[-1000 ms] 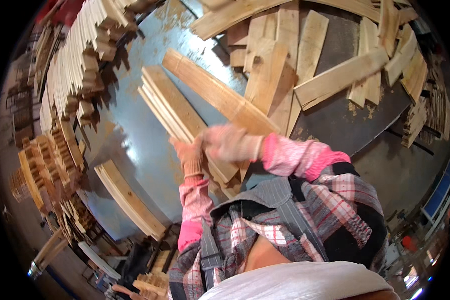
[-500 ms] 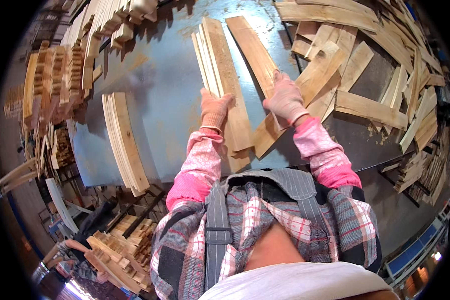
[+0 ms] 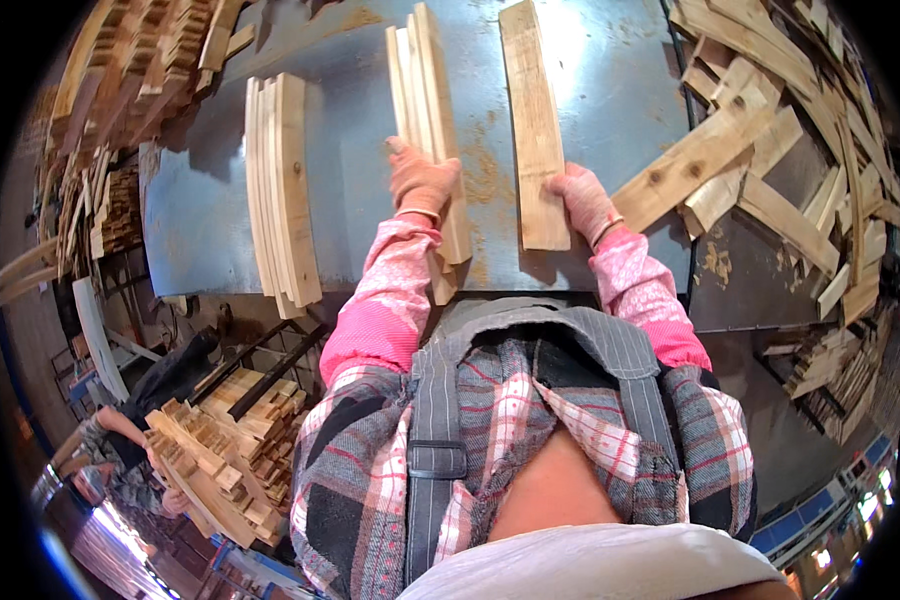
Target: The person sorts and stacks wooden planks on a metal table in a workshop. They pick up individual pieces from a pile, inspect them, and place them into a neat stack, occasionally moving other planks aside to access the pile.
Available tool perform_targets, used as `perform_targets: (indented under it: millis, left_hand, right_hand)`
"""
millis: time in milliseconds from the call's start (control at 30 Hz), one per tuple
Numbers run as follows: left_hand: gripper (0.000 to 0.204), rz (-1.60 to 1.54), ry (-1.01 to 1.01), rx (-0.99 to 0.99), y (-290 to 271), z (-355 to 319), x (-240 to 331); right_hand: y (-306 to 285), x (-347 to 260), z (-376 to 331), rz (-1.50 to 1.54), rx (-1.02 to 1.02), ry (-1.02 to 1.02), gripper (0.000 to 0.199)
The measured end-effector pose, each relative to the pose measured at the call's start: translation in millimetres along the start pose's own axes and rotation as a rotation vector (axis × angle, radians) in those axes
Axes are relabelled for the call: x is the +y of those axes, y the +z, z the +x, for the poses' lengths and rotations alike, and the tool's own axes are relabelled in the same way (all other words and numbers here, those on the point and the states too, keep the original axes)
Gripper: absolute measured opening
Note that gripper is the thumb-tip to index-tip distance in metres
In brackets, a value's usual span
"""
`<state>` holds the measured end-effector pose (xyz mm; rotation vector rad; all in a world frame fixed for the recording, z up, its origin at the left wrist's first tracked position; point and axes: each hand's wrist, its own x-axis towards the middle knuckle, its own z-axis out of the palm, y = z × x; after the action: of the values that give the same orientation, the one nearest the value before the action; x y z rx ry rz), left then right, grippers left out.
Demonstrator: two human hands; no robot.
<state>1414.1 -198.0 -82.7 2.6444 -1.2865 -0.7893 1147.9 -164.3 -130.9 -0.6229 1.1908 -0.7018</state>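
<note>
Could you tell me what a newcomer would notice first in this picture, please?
First, the two gloved hands at the near edge of the metal table: the left hand rests on a stack of thin boards, the right hand on a single plank. Next, the jumbled heap of planks on the right.

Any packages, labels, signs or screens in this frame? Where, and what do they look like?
None that can be made out: only bare wooden slats under the left hand and right hand on the blue-grey metal table, with more loose wood piled around.
</note>
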Motion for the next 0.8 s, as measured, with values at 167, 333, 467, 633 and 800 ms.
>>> perform_targets:
  millis: [167, 333, 467, 633, 800]
  left_hand:
    - [0.129, -0.088, -0.040, -0.119, -8.1, 0.5, -4.0]
    - [0.105, -0.357, 0.087, -0.279, -16.4, 22.3, -26.8]
    - [0.076, -0.529, 0.184, -0.288, 1.2, 34.1, -52.0]
    - [0.073, -0.923, 0.160, -0.470, 17.7, 57.9, -85.9]
    - [0.032, -0.949, -0.045, -0.415, -8.8, 44.6, -84.3]
  right_hand:
    - [90.1, 8.2, 2.0, -0.557, -0.106, 0.014, 0.041]
    - [133.7, 6.8, 11.3, -0.869, 0.009, -0.019, 0.069]
    - [130.1, 18.0, 23.5, -0.929, 0.105, -0.106, 0.068]
    - [100.1, 12.9, 13.4, -0.364, 0.007, 0.094, 0.039]
    - [57.1, 4.4, -18.9, 0.124, 0.083, 0.060, 0.027]
